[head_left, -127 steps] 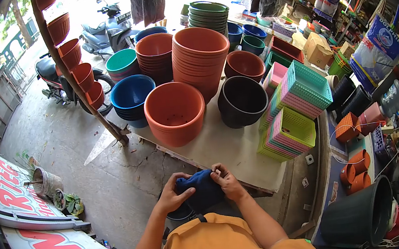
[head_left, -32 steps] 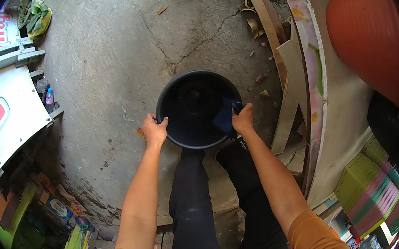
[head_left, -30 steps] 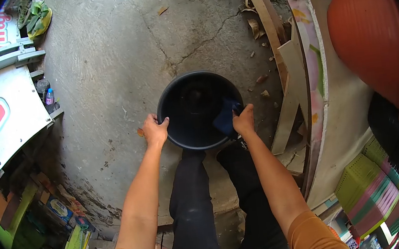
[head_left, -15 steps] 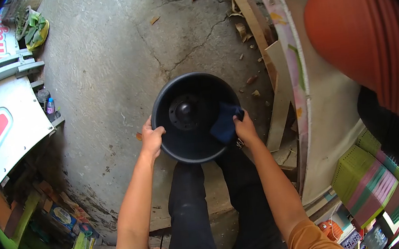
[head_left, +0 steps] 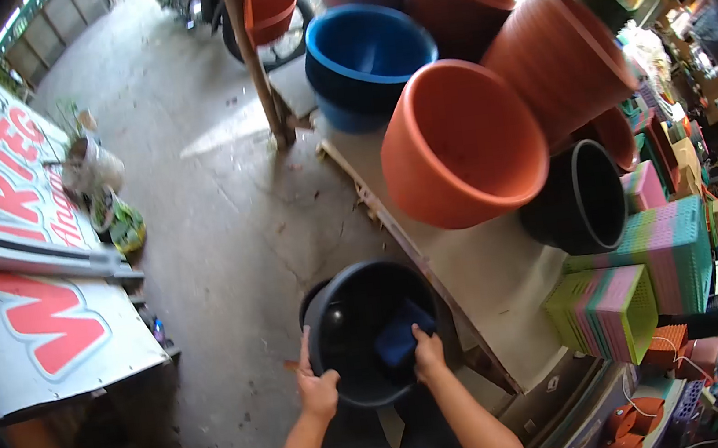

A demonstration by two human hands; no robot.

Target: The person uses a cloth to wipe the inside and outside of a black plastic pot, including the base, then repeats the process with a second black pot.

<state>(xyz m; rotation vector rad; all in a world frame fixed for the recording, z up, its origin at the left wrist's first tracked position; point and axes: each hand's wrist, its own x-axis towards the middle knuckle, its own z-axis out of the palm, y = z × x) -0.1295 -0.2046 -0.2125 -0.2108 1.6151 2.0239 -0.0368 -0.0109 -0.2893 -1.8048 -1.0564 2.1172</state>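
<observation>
A round black plastic pot point(head_left: 353, 366) is tipped toward me in front of my body, its dark inside showing. On its left, my left hand point(head_left: 318, 390) grips the rim, thumb over the edge and fingers along the outer wall. My right hand point(head_left: 429, 357) is closed at the right side of the rim, pinching a dark blue cloth point(head_left: 396, 335) that lies against the inner wall. The fingertips under the pot's right edge are hidden.
To the right, a low table point(head_left: 462, 274) carries an orange pot point(head_left: 465, 141), a blue basin point(head_left: 365, 46), another black pot point(head_left: 573, 200) and stacked pastel baskets point(head_left: 598, 303). A wooden post point(head_left: 247, 60) rises ahead. Red-lettered signboards point(head_left: 51, 321) line the left.
My view has lifted, bringing the pot-laden table and a motorcycle into sight. The black pot has tilted toward me, and the cloth stays inside it under my right hand.
</observation>
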